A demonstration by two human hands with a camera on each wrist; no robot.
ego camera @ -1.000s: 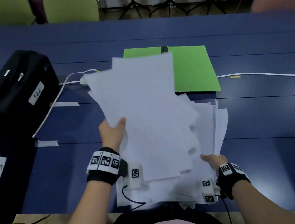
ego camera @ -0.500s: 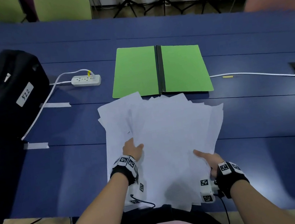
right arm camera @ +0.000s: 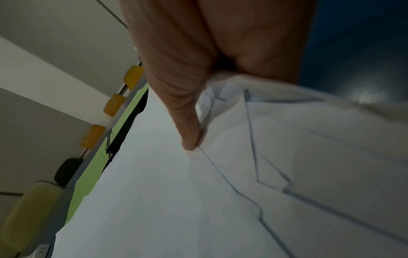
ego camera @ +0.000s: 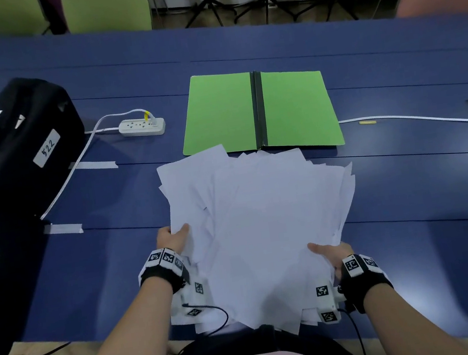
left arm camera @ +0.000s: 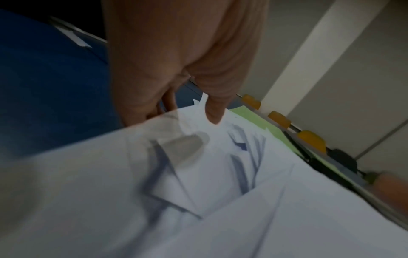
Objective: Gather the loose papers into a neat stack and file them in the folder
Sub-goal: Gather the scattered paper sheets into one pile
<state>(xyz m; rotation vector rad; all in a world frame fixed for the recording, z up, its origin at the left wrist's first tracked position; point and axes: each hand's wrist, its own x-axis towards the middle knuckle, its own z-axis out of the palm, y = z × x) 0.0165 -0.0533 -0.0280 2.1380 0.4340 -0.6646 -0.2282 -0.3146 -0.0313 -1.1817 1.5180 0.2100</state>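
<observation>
Blue table point(ego camera: 410, 197) bearing papers point(ego camera: 262, 218).

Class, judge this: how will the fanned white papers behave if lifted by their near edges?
The papers probably droop, being thin loose sheets. They likely slide apart: edges are already staggered. The left hand and right hand only pinch the edges.

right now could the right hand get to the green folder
Probably not as things stand: the right hand grips the near right edge of the papers, as the left hand does on its side. The folder lies open past them with nothing on it, so the path is free once it lets go.
</observation>
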